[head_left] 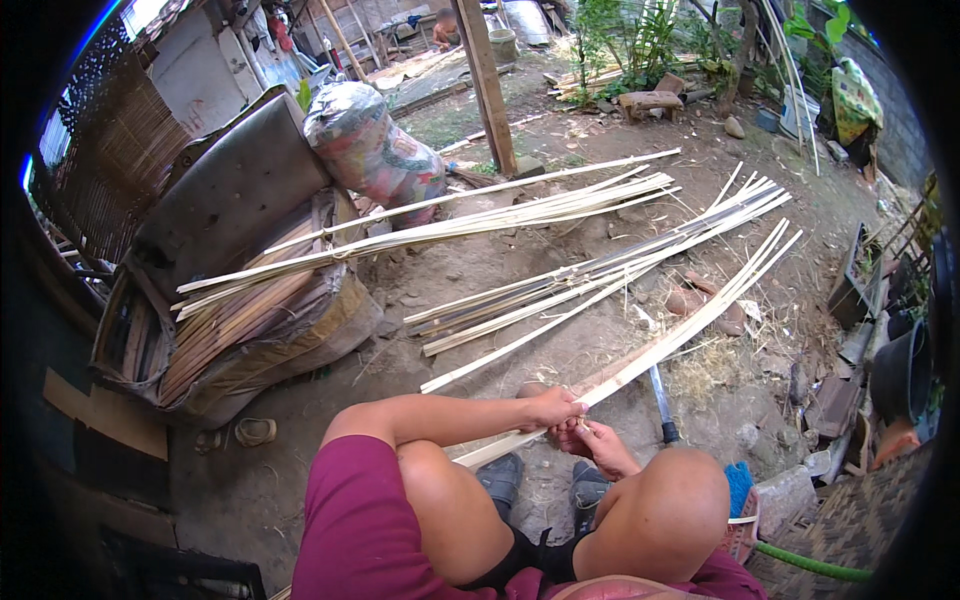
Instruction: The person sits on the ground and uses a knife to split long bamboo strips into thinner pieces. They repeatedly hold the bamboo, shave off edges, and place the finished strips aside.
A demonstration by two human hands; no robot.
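My left hand (pixel 555 408) is closed around long pale bamboo strips (pixel 690 325), which run from between my knees out to the far right. Just below it, my right hand (pixel 603 447) has its fingers pinched together close to the strips. What lies in that pinch is too small to make out. A long-bladed knife (pixel 659 395) with a dark handle lies on the ground to the right of my hands. Beyond the held strips, a bundle of split bamboo (pixel 600 270) rests on the dirt, some pieces darker than others.
More bamboo strips (pixel 450 220) lie across an old armchair (pixel 230 200) at the left, beside a stuffed sack (pixel 375 140). A wooden post (pixel 484 85) stands behind. Stones and a black pot (pixel 902 370) line the right side. A person (pixel 446 30) is far back.
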